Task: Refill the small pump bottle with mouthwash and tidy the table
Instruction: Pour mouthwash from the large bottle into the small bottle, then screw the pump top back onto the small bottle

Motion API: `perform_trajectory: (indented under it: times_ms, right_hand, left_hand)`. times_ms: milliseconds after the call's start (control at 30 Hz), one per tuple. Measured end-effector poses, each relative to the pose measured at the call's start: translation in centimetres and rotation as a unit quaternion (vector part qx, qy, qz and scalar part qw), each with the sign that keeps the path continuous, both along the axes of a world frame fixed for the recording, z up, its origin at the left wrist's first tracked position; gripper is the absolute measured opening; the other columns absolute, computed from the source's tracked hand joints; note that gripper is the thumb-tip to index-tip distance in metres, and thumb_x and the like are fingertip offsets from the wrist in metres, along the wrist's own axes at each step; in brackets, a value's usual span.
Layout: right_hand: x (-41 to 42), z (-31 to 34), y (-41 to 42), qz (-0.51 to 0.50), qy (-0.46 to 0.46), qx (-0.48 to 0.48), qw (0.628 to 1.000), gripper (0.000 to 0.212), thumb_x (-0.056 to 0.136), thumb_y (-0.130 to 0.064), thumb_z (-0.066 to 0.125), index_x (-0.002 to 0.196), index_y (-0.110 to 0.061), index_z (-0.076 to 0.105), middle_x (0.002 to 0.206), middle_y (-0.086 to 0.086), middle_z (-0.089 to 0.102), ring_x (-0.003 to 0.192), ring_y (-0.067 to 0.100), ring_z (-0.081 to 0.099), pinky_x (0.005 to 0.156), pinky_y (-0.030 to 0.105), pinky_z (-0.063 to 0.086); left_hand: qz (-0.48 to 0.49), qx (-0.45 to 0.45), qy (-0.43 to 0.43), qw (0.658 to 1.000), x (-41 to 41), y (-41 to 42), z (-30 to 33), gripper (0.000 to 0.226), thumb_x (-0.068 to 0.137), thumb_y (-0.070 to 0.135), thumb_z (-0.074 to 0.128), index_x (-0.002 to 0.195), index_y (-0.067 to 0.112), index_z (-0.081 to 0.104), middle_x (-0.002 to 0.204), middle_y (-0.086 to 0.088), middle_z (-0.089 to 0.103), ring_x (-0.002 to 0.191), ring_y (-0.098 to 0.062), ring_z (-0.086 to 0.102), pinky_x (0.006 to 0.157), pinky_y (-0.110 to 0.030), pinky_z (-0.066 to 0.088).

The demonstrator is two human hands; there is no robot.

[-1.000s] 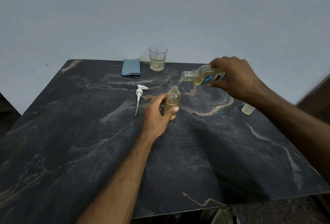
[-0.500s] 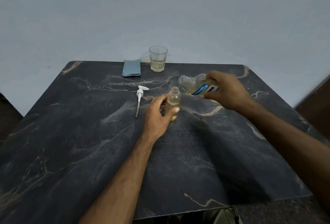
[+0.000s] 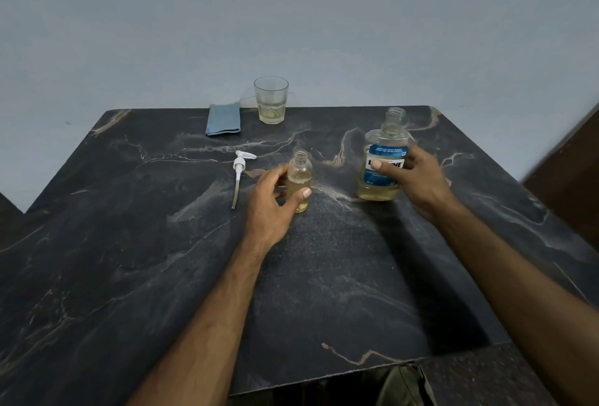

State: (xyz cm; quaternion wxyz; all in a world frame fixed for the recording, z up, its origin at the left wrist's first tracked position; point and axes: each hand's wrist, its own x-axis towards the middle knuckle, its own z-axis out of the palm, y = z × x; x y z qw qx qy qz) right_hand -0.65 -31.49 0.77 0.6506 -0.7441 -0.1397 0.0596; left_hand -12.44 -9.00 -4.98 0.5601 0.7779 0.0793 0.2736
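The small clear bottle (image 3: 300,178) stands upright and uncapped at the table's middle, about half full of yellowish liquid. My left hand (image 3: 275,204) grips it from the left, thumb across its front. The mouthwash bottle (image 3: 385,159), blue-labelled and uncapped, stands upright on the table to the right. My right hand (image 3: 413,178) holds it round the label. The white pump head (image 3: 240,167) with its tube lies flat to the left of the small bottle.
A glass tumbler (image 3: 271,104) with a little yellowish liquid stands at the back edge of the dark marble table (image 3: 129,243). A folded blue cloth (image 3: 223,119) lies beside it. A wall rises just behind.
My right hand tipped the mouthwash bottle back from pouring and set it upright on the table to the right. The left hand kept holding the small bottle.
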Motion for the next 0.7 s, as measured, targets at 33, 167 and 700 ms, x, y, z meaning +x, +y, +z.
perform_trajectory:
  times_ms: [33, 167, 700]
  right_hand:
    - [0.1, -0.2, -0.1, 0.001, 0.005, 0.011, 1.000, 0.059, 0.066, -0.023, 0.081, 0.121, -0.012, 0.063, 0.112, 0.005, 0.073, 0.103, 0.018, 0.071, 0.085, 0.030, 0.058]
    - [0.4, -0.8, -0.4, 0.009, 0.013, 0.024, 1.000, 0.058, 0.065, -0.024, 0.082, 0.119, -0.015, 0.063, 0.112, 0.003, 0.073, 0.103, 0.016, 0.071, 0.083, 0.026, 0.058]
    - [0.3, -2.8, -1.5, 0.028, -0.006, 0.022, 0.999, 0.076, 0.065, -0.021, 0.083, 0.134, -0.010, 0.052, 0.123, 0.003, 0.069, 0.116, 0.019, 0.065, 0.097, 0.033, 0.054]
  left_hand:
    - [0.000, -0.002, 0.000, 1.000, 0.0, 0.0, 0.0, 0.054, 0.082, 0.018, 0.075, 0.132, 0.014, 0.054, 0.128, 0.001, 0.058, 0.109, -0.008, 0.057, 0.086, -0.013, 0.045]
    - [-0.002, -0.004, 0.000, 1.000, -0.1, 0.0, 0.0, 0.052, 0.082, 0.018, 0.075, 0.130, 0.015, 0.055, 0.126, 0.004, 0.059, 0.106, -0.002, 0.057, 0.085, -0.011, 0.044]
    - [-0.008, -0.008, -0.011, 1.000, -0.1, 0.0, 0.0, 0.047, 0.082, 0.014, 0.076, 0.125, 0.018, 0.057, 0.117, 0.010, 0.062, 0.107, 0.002, 0.058, 0.085, -0.009, 0.048]
